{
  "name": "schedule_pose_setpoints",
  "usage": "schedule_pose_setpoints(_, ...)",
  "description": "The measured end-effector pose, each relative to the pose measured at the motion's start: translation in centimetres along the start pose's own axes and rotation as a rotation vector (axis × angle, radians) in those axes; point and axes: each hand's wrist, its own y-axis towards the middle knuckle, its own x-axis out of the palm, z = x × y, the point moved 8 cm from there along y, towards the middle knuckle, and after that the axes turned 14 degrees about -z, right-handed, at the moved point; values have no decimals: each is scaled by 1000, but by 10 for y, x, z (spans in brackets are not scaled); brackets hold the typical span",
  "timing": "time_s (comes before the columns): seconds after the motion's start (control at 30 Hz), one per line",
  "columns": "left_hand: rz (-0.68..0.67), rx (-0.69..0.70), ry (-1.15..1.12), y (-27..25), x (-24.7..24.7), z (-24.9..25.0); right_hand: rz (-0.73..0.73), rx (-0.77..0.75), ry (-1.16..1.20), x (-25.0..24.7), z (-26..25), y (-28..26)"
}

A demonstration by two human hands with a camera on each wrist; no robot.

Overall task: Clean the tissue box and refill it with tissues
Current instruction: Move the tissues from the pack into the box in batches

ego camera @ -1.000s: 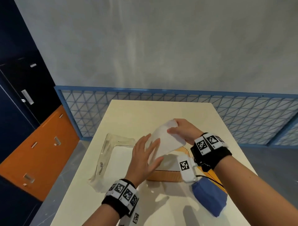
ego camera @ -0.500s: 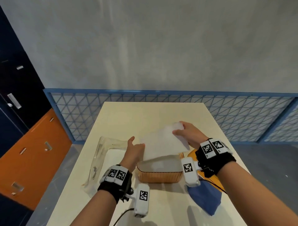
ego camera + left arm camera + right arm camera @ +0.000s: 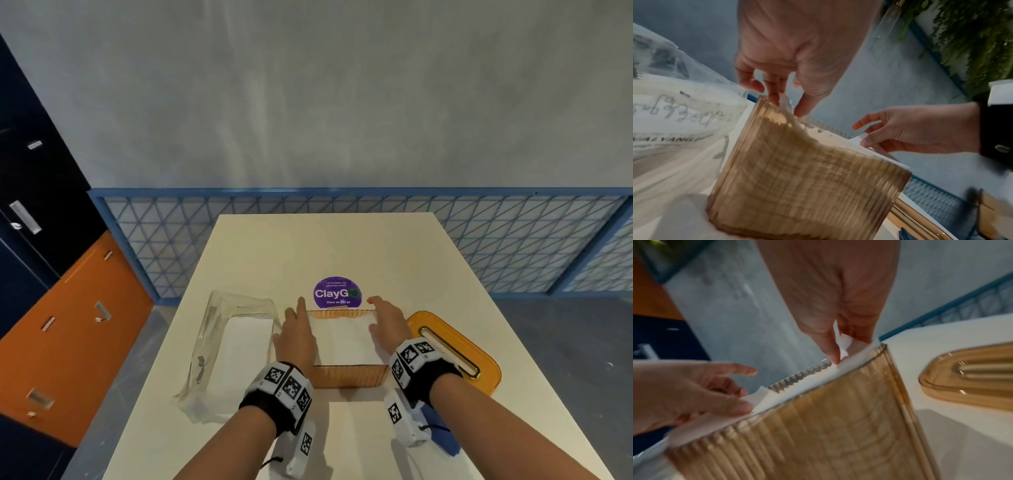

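Note:
The amber ribbed tissue box [image 3: 346, 376] stands open in the middle of the table, with a stack of white tissues [image 3: 342, 337] lying in its mouth. My left hand [image 3: 295, 310] pinches the stack's left edge at the box rim, seen close in the left wrist view [image 3: 785, 100]. At the right edge my right hand [image 3: 376, 308] pinches the tissues between thumb and finger [image 3: 840, 350]. The tissues [image 3: 813, 382] stick out a little above the rim. The box's amber lid [image 3: 455, 346] lies flat to the right of the box.
A clear plastic tissue pack [image 3: 236, 342] holding more white tissues lies left of the box. A blue cloth [image 3: 442, 437] sits under my right wrist. A purple ClayGo sticker [image 3: 337, 293] is on the table [image 3: 342, 246] behind the box. A blue mesh railing runs past the far edge.
Both hands came down with the tissue stack, from held above the box to resting in its mouth. The purple sticker behind the box is now uncovered.

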Motion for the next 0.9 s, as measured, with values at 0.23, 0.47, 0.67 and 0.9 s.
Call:
schedule_pose_setpoints(0.23, -173, 248, 347, 2, 10, 26, -82, -213, -536, 11, -28, -14)
schedule_pose_setpoints(0.47, -302, 285, 602, 12, 20, 19, -449, 4, -553, 34, 0, 1)
schedule_pose_setpoints(0.67, -354, 301, 642, 14, 20, 15, -432, 61, -364, 36, 15, 12)
schedule_pose_setpoints(0.9, -409, 287, 797, 12, 30, 18, -439, 18, -433, 40, 20, 10)
